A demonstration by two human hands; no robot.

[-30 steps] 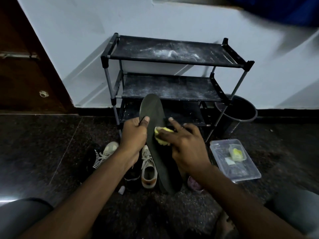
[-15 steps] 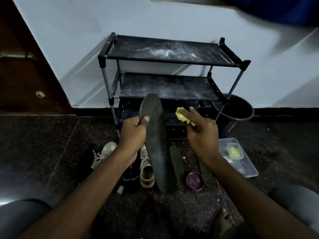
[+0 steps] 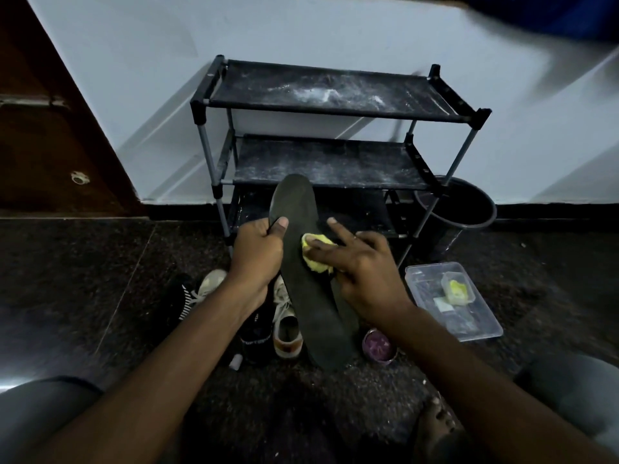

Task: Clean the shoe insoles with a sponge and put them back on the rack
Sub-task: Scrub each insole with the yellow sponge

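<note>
A long dark insole (image 3: 301, 289) stands nearly upright in front of the black three-shelf rack (image 3: 335, 105), its lower end on the floor. My left hand (image 3: 259, 251) grips its left edge, thumb on the front face. My right hand (image 3: 361, 266) holds a small yellow sponge (image 3: 316, 254) against the insole's middle, with the index finger stretched out above it. The rack's top and middle shelves are dusty and bare. A second dark insole behind the first is mostly hidden.
Shoes (image 3: 284, 316) lie on the dark floor left of the insole. A small round purple tin (image 3: 378, 346) sits to its right. A clear plastic tray (image 3: 452, 299) holds a yellow piece. A black bucket (image 3: 459, 209) stands beside the rack. My bare foot (image 3: 435, 420) shows below.
My right hand, which had lifted the sponge off to the right half a second ago, has come back down and left onto the insole. The left hand keeps its grip.
</note>
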